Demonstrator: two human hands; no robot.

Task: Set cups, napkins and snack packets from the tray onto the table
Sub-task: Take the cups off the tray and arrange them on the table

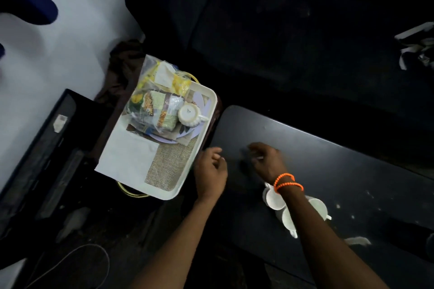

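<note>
Here, much is dim: the upper half of the view is near black, and a dark seat-like shape there is hard to make out. Your right forearm crosses in front of the white cups [274,199] on the dark table [352,159], so you cannot count them surely; at least three rims show, near the table's close edge. Your right hand [267,159], with an orange bead bracelet [287,183] at the wrist, hovers over the table's left part, fingers curled; it is blurred, and whether it pinches something small cannot be told. Your left hand [211,171] hangs between the table's left edge and the tray [206,98], fingers loosely curled and holding nothing.

The white tray sits to the left of the table, just beside its rounded corner. On it lie clear snack packets [155,105] at the far end, one upturned white cup [189,114] against them, and a white napkin [131,157] at the near end, partly overhanging the rim. A patterned liner shows beneath.

A dark cloth [124,63] bunches beyond the tray. A black box [47,148] stands to its left, on a pale floor. A cable [89,256] loops at lower left.

The table's middle and far right lie bare.
</note>
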